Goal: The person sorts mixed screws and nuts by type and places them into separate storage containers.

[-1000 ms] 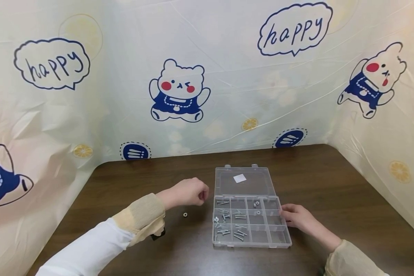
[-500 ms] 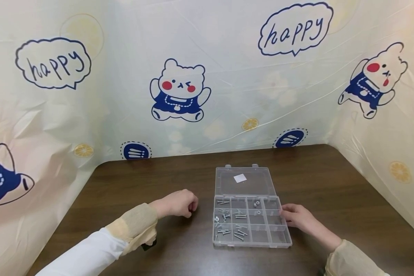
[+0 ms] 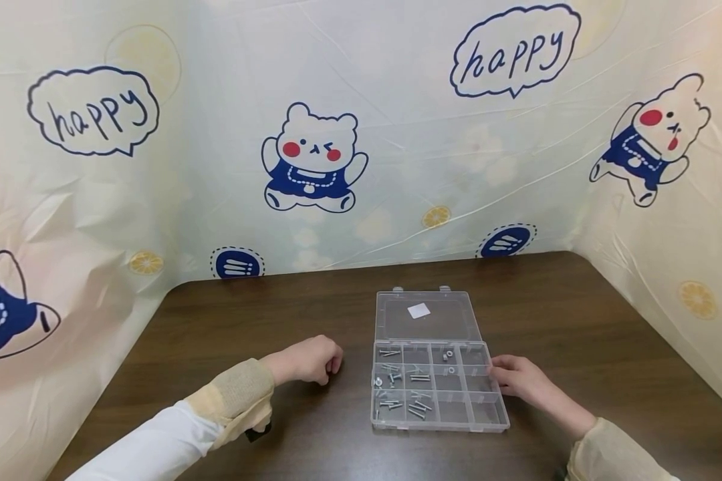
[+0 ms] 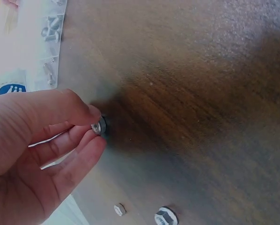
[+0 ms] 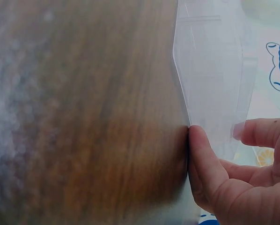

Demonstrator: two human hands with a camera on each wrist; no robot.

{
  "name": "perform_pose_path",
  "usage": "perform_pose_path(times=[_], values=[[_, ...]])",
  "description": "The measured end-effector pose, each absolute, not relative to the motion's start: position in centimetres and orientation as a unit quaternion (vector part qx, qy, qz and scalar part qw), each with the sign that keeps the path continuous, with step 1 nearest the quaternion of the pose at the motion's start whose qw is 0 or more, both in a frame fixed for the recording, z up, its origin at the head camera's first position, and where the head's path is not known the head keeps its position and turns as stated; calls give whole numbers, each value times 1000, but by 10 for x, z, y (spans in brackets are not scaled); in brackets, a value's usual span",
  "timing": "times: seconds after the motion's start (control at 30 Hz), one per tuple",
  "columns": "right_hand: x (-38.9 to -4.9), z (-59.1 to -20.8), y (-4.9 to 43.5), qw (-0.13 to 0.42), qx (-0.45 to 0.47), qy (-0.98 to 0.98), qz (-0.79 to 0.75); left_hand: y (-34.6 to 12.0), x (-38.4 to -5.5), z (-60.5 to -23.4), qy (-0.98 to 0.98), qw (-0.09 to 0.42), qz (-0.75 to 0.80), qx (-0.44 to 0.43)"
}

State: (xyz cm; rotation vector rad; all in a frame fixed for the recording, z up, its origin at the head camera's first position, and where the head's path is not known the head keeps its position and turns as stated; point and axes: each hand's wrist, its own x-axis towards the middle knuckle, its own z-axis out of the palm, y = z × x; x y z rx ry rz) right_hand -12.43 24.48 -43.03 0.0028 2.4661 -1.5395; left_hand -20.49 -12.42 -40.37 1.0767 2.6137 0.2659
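Note:
My left hand (image 3: 309,359) is low over the table, left of a clear plastic compartment box (image 3: 451,427). In the left wrist view its thumb and fingertips pinch a small metal nut (image 4: 100,125) close to the wood. A small hex nut (image 4: 120,209) and a larger flange nut (image 4: 166,216) lie on the table nearby; the head view does not show them. On the box's right side, my right hand (image 3: 520,379) grips the wall between thumb and fingers. Several screws (image 3: 420,378) lie in the left and middle compartments, and a few nuts (image 3: 449,354) in the third column.
The box's hinged lid (image 3: 427,321) lies folded back behind it, with a white paper square (image 3: 418,310) on it. Brown wood tabletop (image 3: 265,307) surrounds the box. A printed curtain (image 3: 397,167) borders the table at the back and sides.
My left hand has moved left and slightly nearer, away from the box, over the spot where a nut lay in view. The right hand and the box have stayed in place.

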Motion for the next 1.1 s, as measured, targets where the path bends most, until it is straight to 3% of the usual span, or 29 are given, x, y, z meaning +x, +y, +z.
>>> perform_pose_path(times=[0.37, 0.7, 1.1], values=[[-124, -429, 245, 120, 11, 843, -524, -119, -207, -407, 900, 139, 97, 403], [-125, -429, 245, 120, 13, 844, -523, -100, -213, -385, 898, 125, 129, 401], [-126, -430, 246, 122, 11, 842, -526, -71, -217, -364, 885, 64, 166, 431]])
